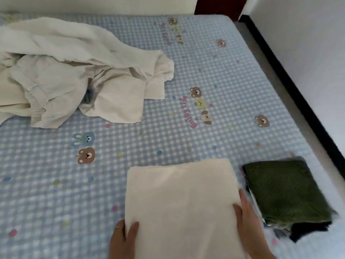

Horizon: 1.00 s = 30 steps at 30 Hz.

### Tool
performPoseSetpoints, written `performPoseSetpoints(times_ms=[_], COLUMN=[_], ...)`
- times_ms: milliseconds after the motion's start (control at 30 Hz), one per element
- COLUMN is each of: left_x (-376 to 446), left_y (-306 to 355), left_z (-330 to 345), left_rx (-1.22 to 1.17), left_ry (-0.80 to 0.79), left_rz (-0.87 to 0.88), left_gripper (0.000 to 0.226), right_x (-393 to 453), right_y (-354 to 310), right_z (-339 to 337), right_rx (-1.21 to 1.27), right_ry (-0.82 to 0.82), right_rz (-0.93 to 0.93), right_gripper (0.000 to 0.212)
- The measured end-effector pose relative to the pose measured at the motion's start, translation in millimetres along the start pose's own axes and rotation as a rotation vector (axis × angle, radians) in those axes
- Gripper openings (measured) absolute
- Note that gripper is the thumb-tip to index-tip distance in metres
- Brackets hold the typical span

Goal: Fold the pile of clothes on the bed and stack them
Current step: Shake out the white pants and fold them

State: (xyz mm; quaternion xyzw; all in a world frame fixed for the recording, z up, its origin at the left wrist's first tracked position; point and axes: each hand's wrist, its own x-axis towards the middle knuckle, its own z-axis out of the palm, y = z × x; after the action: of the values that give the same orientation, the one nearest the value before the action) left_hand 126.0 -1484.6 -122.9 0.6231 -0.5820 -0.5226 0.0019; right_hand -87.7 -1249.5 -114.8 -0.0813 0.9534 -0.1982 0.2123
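Note:
A folded cream cloth (183,206) lies flat on the bed at the bottom centre. My left hand (123,240) grips its left edge, thumb on top and fingers tucked under. My right hand (250,227) holds its right edge the same way, thumb lying on the cloth. To the right sits a stack of folded clothes (285,193) with a dark green piece on top and darker pieces below. An unfolded pile of white and cream clothes (74,71) lies at the upper left.
The bed (205,71) has a blue checked sheet printed with bears. Its right edge runs along a dark frame (291,86) by a white wall. A pale headboard (93,4) lines the far side.

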Motion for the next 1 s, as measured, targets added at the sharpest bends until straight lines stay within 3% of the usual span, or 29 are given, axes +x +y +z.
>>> performPoseSetpoints(times_ms=[100, 267, 400, 500, 633, 700, 767, 833, 900, 1000], left_x=[-28.8, -79.9, -103.5, -102.3, -90.3, -88.3, -93.5, -101.2, -101.5, -87.4], left_y=[32.5, 77.7, 102.3, 100.5, 85.4, 81.8, 83.6, 88.2, 87.4, 73.4], left_z=[70.8, 199.2, 279.1, 326.2, 358.7, 360.3, 366.4, 378.9, 396.3, 422.3], left_rx=[-0.010, -0.057, -0.142, -0.132, 0.043, 0.244, 0.480, 0.727, 0.888, 1.011], left_ry=[-0.042, -0.099, -0.091, -0.124, -0.193, -0.068, 0.035, -0.050, -0.160, -0.212], left_rz=[0.058, 0.077, 0.131, 0.122, 0.023, 0.192, 0.528, 0.859, 0.945, 0.927], left_gripper=[0.013, 0.031, 0.010, 0.007, 0.021, 0.035, 0.058, 0.069, 0.078, 0.099], right_x=[24.7, 71.5, 120.8, 158.0, 189.0, 193.0, 189.4, 179.8, 178.4, 192.2], right_y=[52.7, 139.3, 196.8, 240.2, 269.8, 265.9, 251.4, 231.7, 230.2, 248.2], right_z=[-58.3, -161.8, -215.2, -219.5, -201.1, -192.0, -182.5, -169.3, -150.6, -127.1], right_rx=[0.050, 0.081, 0.067, 0.055, -0.016, -0.163, -0.345, -0.426, -0.464, -0.422], right_ry=[0.033, 0.176, 0.275, 0.189, 0.006, 0.104, 0.275, 0.224, 0.114, 0.088], right_rz=[0.066, 0.059, 0.051, 0.074, 0.144, 0.145, 0.006, -0.205, -0.290, -0.257], right_gripper=[0.054, 0.047, 0.037, 0.033, 0.037, 0.044, 0.049, 0.055, 0.066, 0.072])
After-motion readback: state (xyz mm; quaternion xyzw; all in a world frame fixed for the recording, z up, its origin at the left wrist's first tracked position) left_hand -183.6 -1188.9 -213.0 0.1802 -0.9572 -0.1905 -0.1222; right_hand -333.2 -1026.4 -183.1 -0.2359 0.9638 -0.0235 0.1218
